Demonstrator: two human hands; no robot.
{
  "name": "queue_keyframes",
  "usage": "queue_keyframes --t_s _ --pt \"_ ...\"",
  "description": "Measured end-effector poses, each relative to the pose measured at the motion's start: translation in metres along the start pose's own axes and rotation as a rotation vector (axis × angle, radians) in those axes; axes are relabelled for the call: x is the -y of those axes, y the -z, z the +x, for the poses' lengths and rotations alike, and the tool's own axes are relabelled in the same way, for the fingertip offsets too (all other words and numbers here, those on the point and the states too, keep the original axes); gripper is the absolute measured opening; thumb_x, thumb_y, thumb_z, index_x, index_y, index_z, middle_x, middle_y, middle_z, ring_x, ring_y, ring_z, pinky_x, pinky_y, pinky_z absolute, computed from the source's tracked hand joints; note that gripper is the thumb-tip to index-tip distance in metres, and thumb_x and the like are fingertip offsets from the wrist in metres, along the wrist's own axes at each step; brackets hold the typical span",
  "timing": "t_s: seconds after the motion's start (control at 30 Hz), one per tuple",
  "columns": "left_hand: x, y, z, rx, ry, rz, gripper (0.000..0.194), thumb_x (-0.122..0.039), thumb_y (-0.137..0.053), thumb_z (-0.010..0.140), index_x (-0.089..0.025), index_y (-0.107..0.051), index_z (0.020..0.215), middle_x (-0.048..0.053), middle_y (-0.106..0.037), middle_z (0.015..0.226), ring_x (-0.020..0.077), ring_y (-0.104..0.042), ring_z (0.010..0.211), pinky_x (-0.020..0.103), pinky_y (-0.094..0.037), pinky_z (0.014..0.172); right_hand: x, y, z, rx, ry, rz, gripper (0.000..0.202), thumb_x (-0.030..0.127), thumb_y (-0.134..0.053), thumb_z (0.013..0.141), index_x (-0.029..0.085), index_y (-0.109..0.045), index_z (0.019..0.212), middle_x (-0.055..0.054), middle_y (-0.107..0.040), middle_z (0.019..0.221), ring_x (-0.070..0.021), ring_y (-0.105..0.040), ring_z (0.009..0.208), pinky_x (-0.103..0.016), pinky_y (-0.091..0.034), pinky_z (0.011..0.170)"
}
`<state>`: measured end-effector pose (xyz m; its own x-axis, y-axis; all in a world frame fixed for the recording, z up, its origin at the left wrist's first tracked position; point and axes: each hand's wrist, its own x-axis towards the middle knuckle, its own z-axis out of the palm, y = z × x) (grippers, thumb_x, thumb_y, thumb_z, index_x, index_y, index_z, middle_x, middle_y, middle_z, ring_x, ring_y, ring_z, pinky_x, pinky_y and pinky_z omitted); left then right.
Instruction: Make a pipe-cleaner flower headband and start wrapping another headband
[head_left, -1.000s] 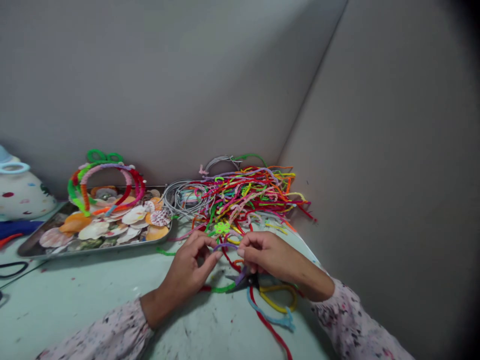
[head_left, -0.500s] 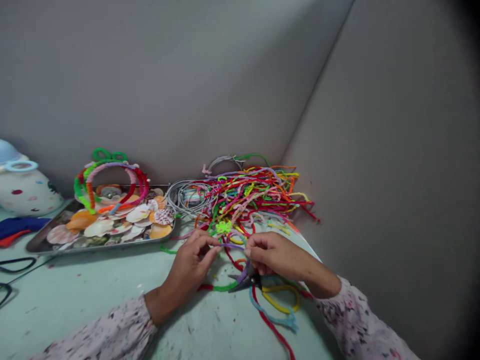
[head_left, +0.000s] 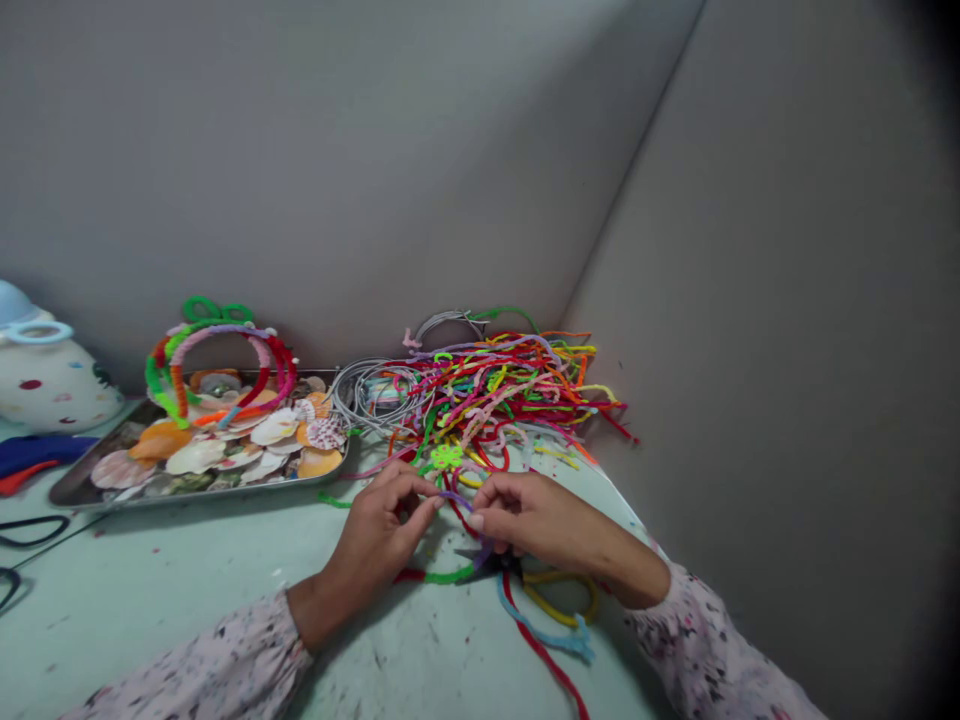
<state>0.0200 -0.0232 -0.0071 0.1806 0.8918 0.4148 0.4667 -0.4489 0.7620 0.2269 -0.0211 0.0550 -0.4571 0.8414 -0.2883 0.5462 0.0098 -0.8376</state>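
purple pipe cleaner (head_left: 454, 499) | thin, fuzzy | slightly arched | between both hands (head_left: 391, 520)

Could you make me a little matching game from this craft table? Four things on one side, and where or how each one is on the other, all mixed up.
Things:
1. Shells
2. Purple pipe cleaner
3. Coiled wire
4. Scissors

Places or states:
A. Grey, looped beside the heap of coloured pipe cleaners
B. Blades apart, on the table
C. Piled in the metal tray
D. Pinched between left hand and right hand

Pairs: 1-C, 2-D, 3-A, 4-B
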Motion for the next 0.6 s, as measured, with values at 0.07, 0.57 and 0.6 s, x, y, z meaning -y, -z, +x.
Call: queue_keyframes --t_s 0.07,0.57,0.6 --pt "-0.0001 0.0001 0.0001 -0.003 -0.005 -0.001 0.010 -0.026 -0.059 0.084 -0.019 -0.066 0.082 0.004 -0.060 0.082 0.0166 -0.056 0.079 0.029 -0.045 0.070 0.0005 -0.0033 0.0013 -0.019 0.000 0.010 0.016 0.033 -0.056 0.082 0.018 -0.062 0.084 0.001 -0.062 0.064 -0.0104 -0.054 0.056 -0.019 -0.040 0.050" --pt "0.0019 -0.0001 0.0000 0.046 -0.002 -0.008 0.010 -0.025 -0.059 0.085 -0.020 -0.066 0.082 0.003 -0.059 0.082 0.0157 -0.055 0.079 0.028 -0.043 0.069 -0.0057 -0.0038 0.0024 -0.066 0.055 -0.228 0.016 0.022 -0.044 0.085 0.019 -0.057 0.076 0.002 -0.064 0.058 -0.0112 -0.057 0.055 -0.020 -0.040 0.054" --pt "0.0017 0.0001 0.0000 0.057 -0.008 -0.005 0.010 -0.025 -0.058 0.085 -0.020 -0.066 0.082 0.003 -0.059 0.082 0.0158 -0.055 0.079 0.028 -0.043 0.069 -0.0063 -0.0036 0.0021 -0.075 0.071 -0.245 0.017 0.022 -0.043 0.085 0.019 -0.057 0.077 0.002 -0.064 0.058 -0.0112 -0.057 0.055 -0.020 -0.040 0.055"
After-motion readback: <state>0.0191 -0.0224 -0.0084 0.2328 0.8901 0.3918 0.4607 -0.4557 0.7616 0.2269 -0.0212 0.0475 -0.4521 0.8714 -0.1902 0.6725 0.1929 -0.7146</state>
